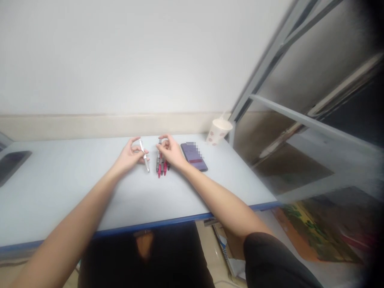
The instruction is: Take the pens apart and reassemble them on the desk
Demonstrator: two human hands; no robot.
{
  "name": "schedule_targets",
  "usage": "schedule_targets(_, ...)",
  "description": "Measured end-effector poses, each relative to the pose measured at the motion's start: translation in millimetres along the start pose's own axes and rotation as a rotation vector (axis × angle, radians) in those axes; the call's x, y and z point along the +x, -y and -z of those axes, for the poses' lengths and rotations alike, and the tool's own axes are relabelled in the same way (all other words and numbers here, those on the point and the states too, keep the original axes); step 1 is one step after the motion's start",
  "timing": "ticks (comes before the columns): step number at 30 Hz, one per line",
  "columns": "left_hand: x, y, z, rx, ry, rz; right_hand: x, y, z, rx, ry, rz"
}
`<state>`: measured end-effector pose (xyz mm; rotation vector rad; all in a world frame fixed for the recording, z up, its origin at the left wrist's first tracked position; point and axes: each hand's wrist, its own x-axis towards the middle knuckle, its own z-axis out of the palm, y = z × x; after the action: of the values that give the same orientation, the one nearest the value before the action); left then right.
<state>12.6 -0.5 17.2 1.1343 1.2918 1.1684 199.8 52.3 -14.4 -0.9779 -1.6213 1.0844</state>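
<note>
My left hand (pixel 129 155) is closed on a white pen (pixel 144 155), which tilts with its lower end towards me. Thumb and fingers grip the pen along its upper half. Just to the right, my right hand (pixel 171 152) is closed round a dark, silvery pen (pixel 158 163) at the left side of a small group. Several red and dark pens (pixel 163 170) lie side by side under and in front of that hand. Their upper ends are hidden by my fingers.
A smartphone (pixel 194 157) lies right of my right hand. Behind it, against the wall, stands a dotted paper cup (pixel 219 130). A dark flat device (pixel 12 164) rests at the table's left. Metal shelf rails (pixel 288 110) rise along the right. The table (pixel 132 204) has a blue front edge.
</note>
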Motion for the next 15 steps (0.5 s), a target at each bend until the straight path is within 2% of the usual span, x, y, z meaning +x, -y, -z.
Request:
schedule_targets(4, 0.1, -1.6, -0.4, -0.012, -0.018, -0.013, -2.6, 0.9, 1.5, -0.165, 0.057, 0.050)
schedule_targets(8, -0.4, -2.8, -1.2, 0.004, -0.056, -0.017, -0.9, -4.4, 3.6, -0.549, 0.105, 0.215)
schedule_targets(11, -1.8, -2.7, -2.4, 0.012, -0.078, -0.031, -0.3, -7.1, 3.5, -0.737, 0.142, 0.227)
schedule_targets(15, -2.7, -1.6, -2.4, 0.031, -0.081, -0.070, -2.9, -4.0, 0.8, -0.869, 0.196, 0.227)
